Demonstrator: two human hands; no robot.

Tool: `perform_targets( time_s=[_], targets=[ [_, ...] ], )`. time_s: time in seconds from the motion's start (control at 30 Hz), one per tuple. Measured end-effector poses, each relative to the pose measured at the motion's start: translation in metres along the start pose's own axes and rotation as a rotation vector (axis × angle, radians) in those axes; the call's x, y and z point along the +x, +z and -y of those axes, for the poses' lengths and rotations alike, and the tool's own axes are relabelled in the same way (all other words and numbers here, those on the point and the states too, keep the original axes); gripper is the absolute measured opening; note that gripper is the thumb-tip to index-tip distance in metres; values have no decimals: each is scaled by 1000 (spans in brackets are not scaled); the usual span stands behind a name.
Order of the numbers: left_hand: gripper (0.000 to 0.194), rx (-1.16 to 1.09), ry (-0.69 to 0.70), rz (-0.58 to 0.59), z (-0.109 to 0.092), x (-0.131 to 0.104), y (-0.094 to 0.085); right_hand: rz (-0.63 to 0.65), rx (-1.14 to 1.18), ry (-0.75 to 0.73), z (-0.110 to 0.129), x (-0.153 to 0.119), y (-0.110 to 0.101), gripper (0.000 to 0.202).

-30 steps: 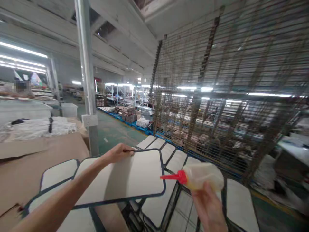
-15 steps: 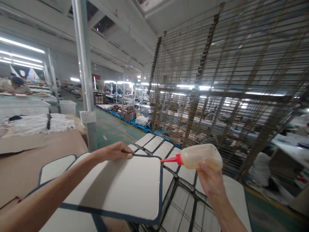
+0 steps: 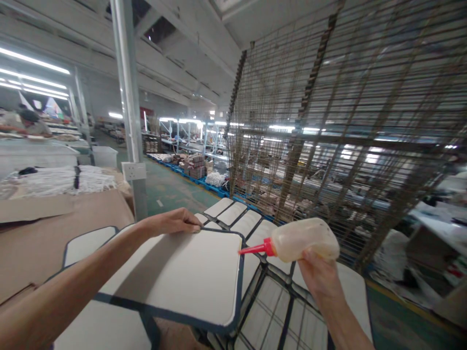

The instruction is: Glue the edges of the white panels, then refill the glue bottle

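A pale flat panel with rounded corners and a dark blue border [image 3: 197,272] lies in front of me. My left hand [image 3: 182,221] pinches its far edge, fingers closed over the border. In my right hand [image 3: 317,270] is a translucent squeeze bottle [image 3: 304,238] with a red cap and long red nozzle, tilted nearly level and holding some yellowish liquid. The nozzle tip is at the inner side of the border, close to the panel's far right corner. Whether the tip touches the surface I cannot tell. A shadow falls across the panel's left half.
More pale, dark-edged panels [image 3: 219,208] lie in rows beyond and to the right. A tall wire rack [image 3: 277,131] leans behind them. At left are a brown table [image 3: 105,209], a bundle of white strips [image 3: 54,181] and a metal post [image 3: 127,97]. A person [image 3: 31,121] sits far left.
The bottle's nozzle has moved from the far right corner a little down along the right border, toward me. My left hand keeps its hold on the far edge.
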State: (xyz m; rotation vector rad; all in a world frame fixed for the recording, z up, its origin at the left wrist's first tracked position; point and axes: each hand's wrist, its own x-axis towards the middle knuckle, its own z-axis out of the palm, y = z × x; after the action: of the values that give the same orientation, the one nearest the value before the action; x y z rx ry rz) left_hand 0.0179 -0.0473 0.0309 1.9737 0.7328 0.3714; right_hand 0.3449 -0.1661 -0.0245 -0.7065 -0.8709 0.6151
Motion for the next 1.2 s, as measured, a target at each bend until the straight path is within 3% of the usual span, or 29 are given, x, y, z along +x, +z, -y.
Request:
perform_targets(
  time_s=[0.23, 0.57, 0.8, 1.0, 1.2],
  targets=[
    [41, 1, 23, 34, 5, 0, -4, -17, 7, 54, 5, -8, 1, 68],
    [37, -78, -54, 32, 19, -3, -12, 83, -32, 85, 7, -20, 3, 72],
    [33, -122, -80, 21, 18, -7, -12, 135, -20, 107, 6, -28, -1, 63],
    [34, -134, -99, -5, 16, -13, -13, 198, -37, 141, 9, -39, 3, 70],
    [35, -133, -99, 0, 14, -17, -13, 172, -29, 120, 10, -38, 1, 67]
  ],
)
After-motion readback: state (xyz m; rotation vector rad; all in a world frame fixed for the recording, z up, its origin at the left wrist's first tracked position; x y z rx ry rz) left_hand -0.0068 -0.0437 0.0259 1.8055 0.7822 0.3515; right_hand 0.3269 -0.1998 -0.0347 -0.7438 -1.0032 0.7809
